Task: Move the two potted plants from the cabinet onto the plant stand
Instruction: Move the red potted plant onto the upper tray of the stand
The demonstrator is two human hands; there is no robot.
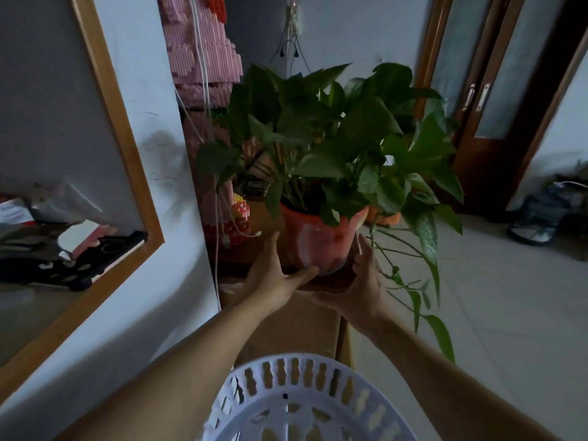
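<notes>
- Both bare forearms reach forward and slightly upward from the bottom of the view, converging on a red pot [319,241]
- Left hand [273,275] lies against the pot's left side, fingers spread and pointing up along the wall, thumb stretched across toward the base at the front
- Right hand [366,281] is cupped beside the pot's lower right, palm facing inward, fingers extended upward; whether the palm actually presses on the pot cannot be told, as the edge is blurred
- Neither hand is clenched; both are opened out around the pot, the left one touching it
- Red pot stands upright on the dark top of a brown cabinet [286,316], near its front edge
- Leafy green plant [334,135] fills the pot, with long vines [413,281] trailing down past the right wrist
- Second pot [386,218], orange, shows only as a rim behind and to the right of the red one, mostly hidden by leaves
- White slotted plant stand [305,405] sits at the bottom of the view, between the two forearms, well below the pot
- Wood-framed mirror [127,154] leans on the wall at left; brown sliding doors [486,100] stand at right
</notes>
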